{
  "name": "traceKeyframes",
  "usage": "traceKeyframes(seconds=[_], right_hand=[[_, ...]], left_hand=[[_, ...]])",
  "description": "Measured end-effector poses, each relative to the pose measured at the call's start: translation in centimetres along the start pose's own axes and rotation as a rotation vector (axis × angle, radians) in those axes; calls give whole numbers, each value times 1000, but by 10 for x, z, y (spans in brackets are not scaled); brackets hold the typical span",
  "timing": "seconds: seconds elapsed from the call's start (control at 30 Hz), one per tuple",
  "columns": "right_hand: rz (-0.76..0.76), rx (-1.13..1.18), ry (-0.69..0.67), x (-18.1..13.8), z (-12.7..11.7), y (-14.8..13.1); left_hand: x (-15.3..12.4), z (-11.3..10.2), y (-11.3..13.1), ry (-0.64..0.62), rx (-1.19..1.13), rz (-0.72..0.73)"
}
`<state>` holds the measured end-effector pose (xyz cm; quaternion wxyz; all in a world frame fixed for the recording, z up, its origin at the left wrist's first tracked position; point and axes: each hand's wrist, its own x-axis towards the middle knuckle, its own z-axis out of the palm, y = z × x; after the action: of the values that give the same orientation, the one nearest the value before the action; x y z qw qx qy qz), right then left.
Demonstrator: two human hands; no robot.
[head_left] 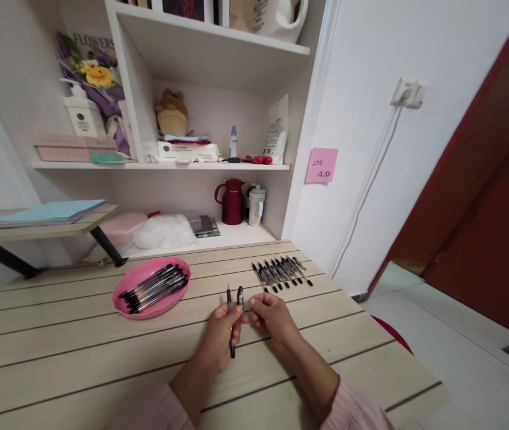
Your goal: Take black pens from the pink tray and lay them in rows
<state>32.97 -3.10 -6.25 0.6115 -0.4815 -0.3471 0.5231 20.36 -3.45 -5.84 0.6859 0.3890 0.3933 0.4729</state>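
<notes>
My left hand (pixel 225 328) is closed around an uncapped black gel pen (pixel 229 298), its tip pointing away from me and its dark end showing below the fist. A black pen cap (pixel 241 295) with a clip stands upright at the left thumb and fingertips. Just right of the cap is my right hand (pixel 272 316), its thumb and forefinger pinched together; whatever lies between them is too small to make out. Several pens (pixel 281 273) lie side by side in a slanted row beyond the right hand. More capped pens (pixel 153 289) fill a pink bowl (pixel 122 307) at the left.
A wooden-slat table (pixel 102 370) lies beneath my hands. Behind it, a white shelf (pixel 218 166) holds a red jug (pixel 233 203), a pale cup (pixel 257 205) and a white plastic bag (pixel 165 232). A small raised stand (pixel 48 230) with blue paper is on the left.
</notes>
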Motion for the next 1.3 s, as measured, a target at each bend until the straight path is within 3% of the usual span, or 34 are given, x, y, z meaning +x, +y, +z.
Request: traceKeyframes(seconds=[0.1, 0.23, 0.5, 0.9, 1.0, 1.07, 1.3], right_hand=[[-78, -120, -22, -3, 9, 10], [-124, -103, 21, -6, 15, 15], [-45, -31, 39, -11, 19, 5], [-4, -89, -68, -5, 15, 8], [-60, -399, -26, 14, 4, 4], [-129, -799, 79, 32, -5, -5], [-175, -1227, 224, 77, -11, -24]], left_hand=[[0, 0, -2, 1, 3, 22], [1, 0, -6, 33, 9, 35], [2, 2, -8, 68, 59, 30], [-2, 0, -4, 58, -41, -9], [-2, -1, -3, 73, -46, -18], [-2, -1, -2, 95, -35, -17], [-3, -2, -2, 60, 35, -18]])
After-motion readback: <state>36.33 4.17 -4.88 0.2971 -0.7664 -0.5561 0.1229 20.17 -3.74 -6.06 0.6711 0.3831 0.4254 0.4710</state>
